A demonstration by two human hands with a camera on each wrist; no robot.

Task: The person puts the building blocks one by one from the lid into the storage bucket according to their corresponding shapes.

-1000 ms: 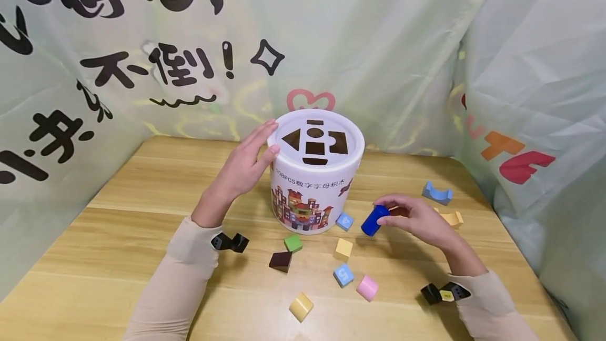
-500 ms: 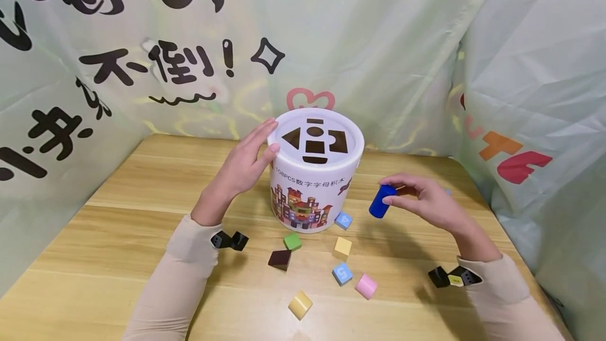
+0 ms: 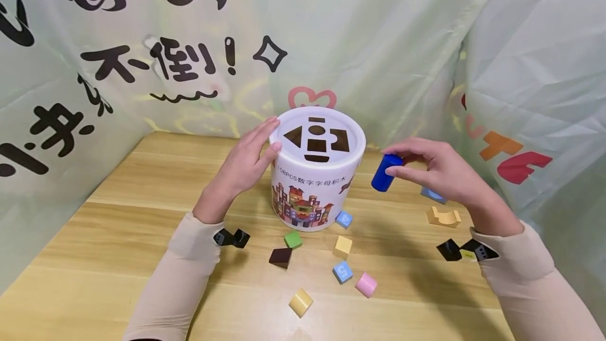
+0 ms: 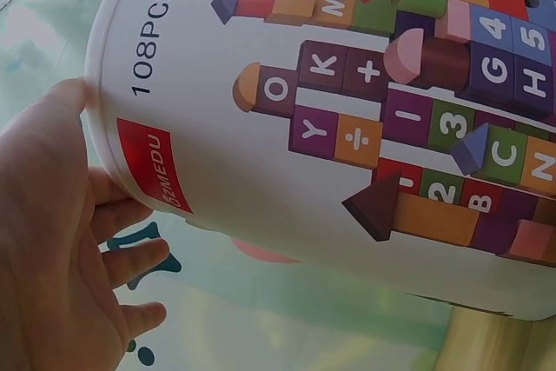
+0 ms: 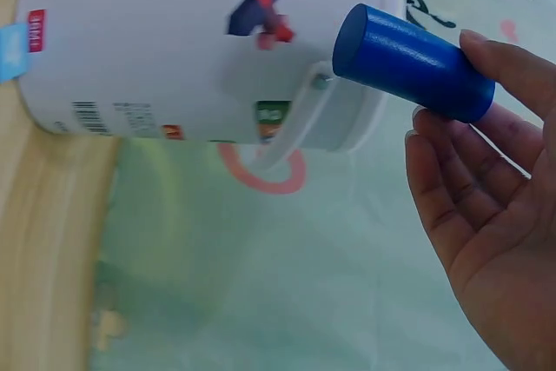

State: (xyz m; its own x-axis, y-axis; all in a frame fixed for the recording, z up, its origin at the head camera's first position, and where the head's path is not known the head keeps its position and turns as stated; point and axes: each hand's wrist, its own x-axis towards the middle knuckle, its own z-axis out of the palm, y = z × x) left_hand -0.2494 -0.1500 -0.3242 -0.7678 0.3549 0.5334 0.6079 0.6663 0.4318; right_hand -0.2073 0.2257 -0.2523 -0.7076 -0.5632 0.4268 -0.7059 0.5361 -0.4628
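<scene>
A white block bucket (image 3: 310,193) stands on the table, its lid (image 3: 352,146) pierced with shaped holes, including a triangle and a circle. My left hand (image 3: 248,159) rests against the left side of its rim, thumb toward the front and the fingers fairly straight; the left wrist view also shows the fingers (image 4: 139,262) behind the rim. To the right of the bucket, my right hand (image 3: 437,170) pinches a blue cylinder block (image 3: 385,173) near its upper end, between thumb and fingers. In the right wrist view the cylinder (image 5: 413,62) is raised off the table and overlaps the bucket's rim.
In front of the bucket lie a green block (image 3: 293,239), a dark brown triangular block (image 3: 281,258), a yellow block (image 3: 343,247), blue number blocks (image 3: 343,272), a pink block (image 3: 366,284) and a tan rounded block (image 3: 300,302). Arch blocks (image 3: 443,217) sit beneath my right arm. Printed cloth (image 3: 388,41) hangs behind.
My right hand has risen with the blue cylinder from close above the table toward rim height, drifting slightly right. The left hand stays at the bucket's rim.
</scene>
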